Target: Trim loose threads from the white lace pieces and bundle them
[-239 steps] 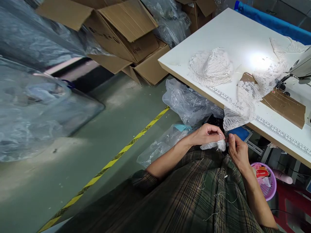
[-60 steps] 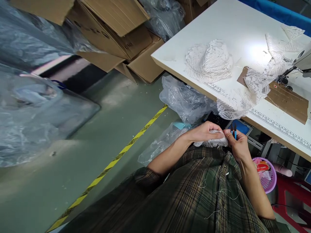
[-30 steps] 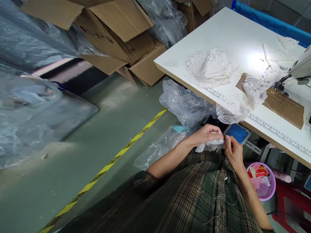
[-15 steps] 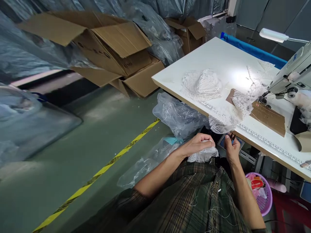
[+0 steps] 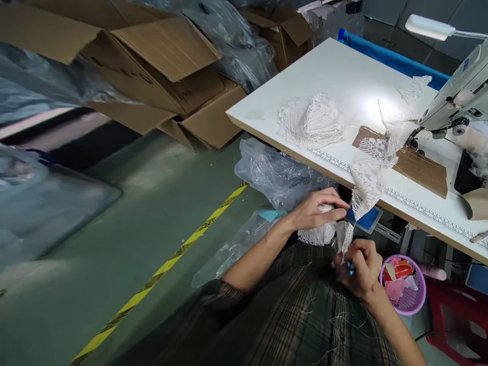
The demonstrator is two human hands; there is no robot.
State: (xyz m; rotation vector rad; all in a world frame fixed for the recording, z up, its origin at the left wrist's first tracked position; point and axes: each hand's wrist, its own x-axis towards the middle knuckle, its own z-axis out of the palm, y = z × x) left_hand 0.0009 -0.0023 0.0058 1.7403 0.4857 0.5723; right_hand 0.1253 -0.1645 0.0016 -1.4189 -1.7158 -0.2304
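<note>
My left hand (image 5: 318, 209) is closed on a bunched piece of white lace (image 5: 318, 235) just below the table edge. My right hand (image 5: 360, 264) is curled shut lower down, gripping a small blue-handled thread snipper (image 5: 349, 266) and pinching a lace strip (image 5: 371, 173). That strip runs taut from my hands up over the table edge to the sewing machine (image 5: 455, 99). A heap of white lace pieces (image 5: 310, 119) lies on the white table (image 5: 343, 66). A brown cardboard sheet (image 5: 415, 165) lies by the needle.
Open cardboard boxes (image 5: 160, 66) and clear plastic bags (image 5: 280, 173) stand on the green floor left of the table. A yellow-black tape line (image 5: 168, 264) crosses the floor. A purple basket (image 5: 404, 284) with scraps sits under the table by a red stool (image 5: 461, 325). A lamp (image 5: 430, 26) shines above.
My right hand has dropped lower and toward my lap, pulling the lace strip taut off the table edge. My left hand keeps its hold on the bunched lace. The view has shifted.
</note>
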